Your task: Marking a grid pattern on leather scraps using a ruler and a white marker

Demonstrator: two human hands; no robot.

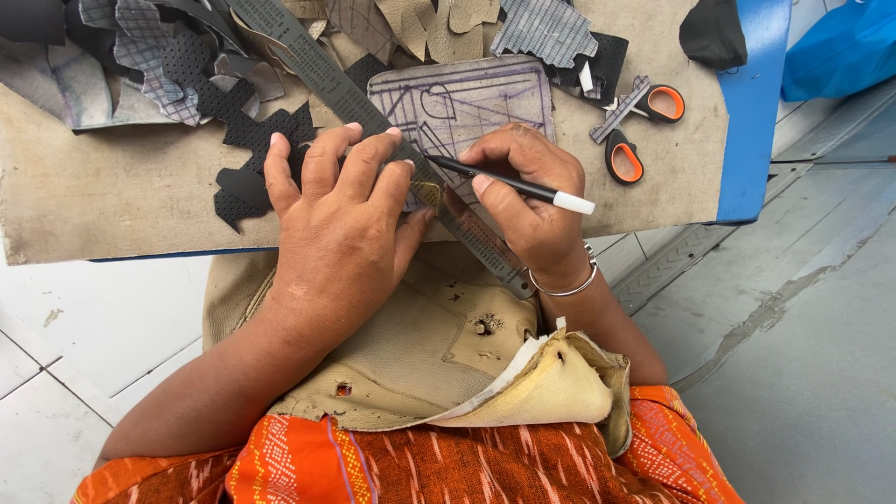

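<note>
Marking work looks to be in its middle part, as I judge it: the grey pattern piece [457, 98] already carries many drawn lines, and one more line is being ruled at its lower edge. Going from the left, black perforated scraps [245, 163] lie just beside the fingertips of the left hand [341, 219], which is spread flat with fingers apart and presses down on the long grey ruler [373, 112]; the ruler runs diagonally under that palm and comes out toward the right wrist. Just right of this pressing hand, the right hand [527, 201] pinches a black pen with a white cap [511, 184] between thumb and fingers, its tip at the ruler's edge. A small piece under the thumbs is hidden, so I cannot tell what is left to draw. Further right of the pen grip, well apart, lie orange-handled scissors [639, 126]. At the far right, the worn board [112, 187] has a blue edge [751, 112]. No label or package is visible.
</note>
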